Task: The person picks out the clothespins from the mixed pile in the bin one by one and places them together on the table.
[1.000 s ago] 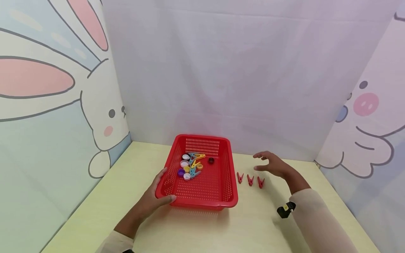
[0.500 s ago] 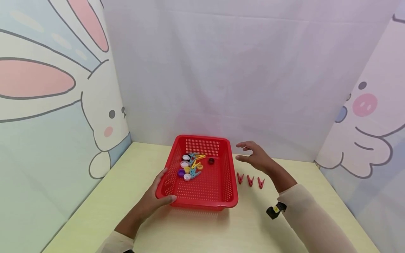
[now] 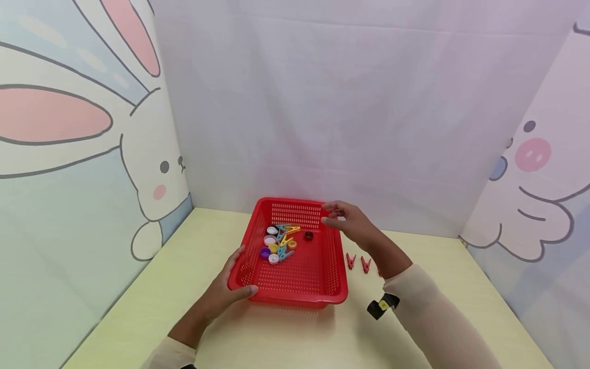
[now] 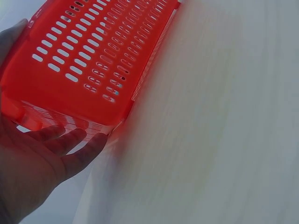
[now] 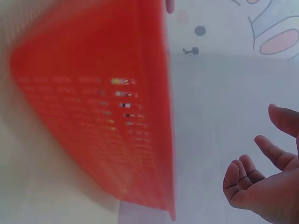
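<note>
A red plastic basket point(image 3: 295, 297) with slotted walls stands on the table. My left hand point(image 3: 221, 294) grips its front left corner, thumb over the rim and fingers along the outer wall; in the left wrist view those fingers point(image 4: 79, 149) lie against the slotted side. My right hand point(image 3: 348, 223) is above the basket's back right rim, fingers loosely bent with nothing between them. Inside, on the left, lie blue and yellow clothespins point(image 3: 287, 241) and several bottle caps point(image 3: 270, 240). A dark cap point(image 3: 308, 236) sits apart, nearer the right hand.
Red clothespins point(image 3: 365, 264) lie in a row on the table point(image 3: 442, 302) right of the basket; the right forearm partly covers one. A white cloth wall point(image 3: 295, 102) rises behind, with cartoon-printed walls point(image 3: 152, 169) at both sides.
My right hand has moved left from above the red clothespins to the basket's back right rim. The left hand and the basket stay in place.
</note>
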`<state>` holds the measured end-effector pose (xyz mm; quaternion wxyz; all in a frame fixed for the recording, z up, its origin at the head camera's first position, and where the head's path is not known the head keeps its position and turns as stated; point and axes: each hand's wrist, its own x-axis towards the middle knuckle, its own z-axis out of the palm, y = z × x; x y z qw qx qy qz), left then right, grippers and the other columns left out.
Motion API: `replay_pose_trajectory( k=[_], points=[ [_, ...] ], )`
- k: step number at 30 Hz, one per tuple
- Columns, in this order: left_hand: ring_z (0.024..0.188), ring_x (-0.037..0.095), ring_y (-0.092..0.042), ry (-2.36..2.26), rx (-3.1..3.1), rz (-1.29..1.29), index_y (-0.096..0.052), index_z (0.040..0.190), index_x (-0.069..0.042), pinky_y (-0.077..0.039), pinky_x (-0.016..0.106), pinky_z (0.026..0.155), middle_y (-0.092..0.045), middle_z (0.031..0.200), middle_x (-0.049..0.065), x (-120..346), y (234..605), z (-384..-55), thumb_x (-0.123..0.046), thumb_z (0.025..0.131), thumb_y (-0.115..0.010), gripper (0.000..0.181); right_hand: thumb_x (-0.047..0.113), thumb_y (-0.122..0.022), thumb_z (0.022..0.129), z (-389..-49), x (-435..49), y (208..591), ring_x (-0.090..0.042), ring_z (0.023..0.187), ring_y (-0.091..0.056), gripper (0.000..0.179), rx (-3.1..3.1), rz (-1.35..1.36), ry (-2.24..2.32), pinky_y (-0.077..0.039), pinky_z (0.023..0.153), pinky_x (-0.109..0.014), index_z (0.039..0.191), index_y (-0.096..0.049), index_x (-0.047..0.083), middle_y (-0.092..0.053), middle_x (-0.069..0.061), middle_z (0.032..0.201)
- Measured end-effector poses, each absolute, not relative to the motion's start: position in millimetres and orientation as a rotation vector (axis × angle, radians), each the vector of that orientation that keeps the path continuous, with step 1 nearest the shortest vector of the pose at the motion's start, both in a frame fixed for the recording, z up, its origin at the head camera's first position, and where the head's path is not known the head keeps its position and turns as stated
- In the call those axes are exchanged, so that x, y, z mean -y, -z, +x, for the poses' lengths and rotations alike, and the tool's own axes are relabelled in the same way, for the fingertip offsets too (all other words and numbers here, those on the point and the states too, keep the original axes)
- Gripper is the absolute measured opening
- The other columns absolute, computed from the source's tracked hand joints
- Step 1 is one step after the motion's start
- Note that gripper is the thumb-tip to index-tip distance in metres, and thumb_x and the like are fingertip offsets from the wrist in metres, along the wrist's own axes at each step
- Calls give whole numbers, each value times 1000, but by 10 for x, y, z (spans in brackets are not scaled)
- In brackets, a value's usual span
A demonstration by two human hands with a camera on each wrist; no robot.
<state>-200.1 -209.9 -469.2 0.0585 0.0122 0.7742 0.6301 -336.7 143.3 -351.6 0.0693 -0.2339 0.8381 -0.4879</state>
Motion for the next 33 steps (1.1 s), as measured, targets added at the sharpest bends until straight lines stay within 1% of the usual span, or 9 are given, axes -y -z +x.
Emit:
replay_pose_trajectory(
  k=[3, 9, 12, 16, 23, 28, 30, 31, 33],
  points=[
    [151, 46, -48, -1902, -2354, 35, -14, 174, -34, -69, 48, 93, -37, 171, 18, 2099, 4696, -2003, -25, 88, -90, 115, 23, -70, 107, -3361, -1316, 3420, -39, 134, -58, 49, -2502, -722, 1480, -60, 109, -56, 152, -57, 8, -62, -19, 141],
    [151, 47, -47, -1898, -2375, 54, -14, 174, -33, -69, 48, 93, -37, 171, 18, 2103, 4691, -2010, -24, 88, -91, 115, 24, -69, 109, -3394, -1115, 3226, -33, 131, -61, 48, -2445, -720, 1516, -60, 108, -45, 154, -57, 11, -60, -18, 146],
    [151, 48, -47, -1899, -2380, 62, -14, 174, -32, -69, 48, 94, -37, 171, 18, 2102, 4691, -2011, -23, 88, -91, 115, 22, -67, 110, -3429, -1026, 3132, -31, 130, -61, 45, -2408, -702, 1630, -60, 102, -38, 152, -57, 12, -59, -16, 148],
    [151, 47, -47, -1905, -2372, 64, -14, 174, -32, -69, 48, 94, -37, 171, 18, 2096, 4690, -2011, -24, 89, -90, 114, 21, -65, 111, -3494, -893, 3058, -32, 132, -60, 42, -2336, -702, 1803, -57, 94, -32, 150, -58, 10, -58, -15, 148],
    [150, 47, -48, -1902, -2375, 64, -15, 174, -32, -69, 48, 93, -38, 171, 18, 2091, 4697, -2005, -24, 88, -90, 114, 23, -66, 110, -3637, -629, 3172, -28, 129, -59, 35, -2255, -595, 1949, -57, 92, -31, 142, -65, 8, -62, -11, 138],
    [149, 46, -49, -1907, -2373, 65, -15, 174, -32, -69, 48, 93, -38, 171, 18, 2094, 4715, -2012, -24, 89, -90, 114, 28, -67, 110, -3723, -445, 3322, -30, 132, -60, 33, -2244, -412, 1944, -58, 98, -36, 138, -68, 12, -66, -9, 139],
    [149, 45, -50, -1907, -2372, 61, -15, 174, -32, -69, 48, 93, -39, 170, 18, 2091, 4719, -2014, -24, 88, -90, 114, 28, -67, 109, -3761, -378, 3392, -28, 129, -61, 33, -2255, -355, 1927, -58, 98, -36, 138, -69, 12, -67, -9, 138],
    [149, 44, -50, -1908, -2370, 61, -15, 174, -32, -69, 47, 93, -39, 170, 18, 2090, 4719, -2013, -24, 89, -90, 114, 28, -67, 110, -3782, -349, 3426, -25, 126, -61, 32, -2267, -338, 1914, -58, 96, -34, 137, -69, 12, -67, -8, 138],
    [149, 44, -50, -1911, -2368, 59, -15, 174, -33, -69, 47, 93, -39, 170, 17, 2083, 4715, -2011, -24, 89, -90, 114, 27, -67, 110, -3820, -305, 3494, -25, 125, -61, 32, -2285, -338, 1897, -58, 97, -35, 138, -69, 12, -67, -8, 137]
  ],
)
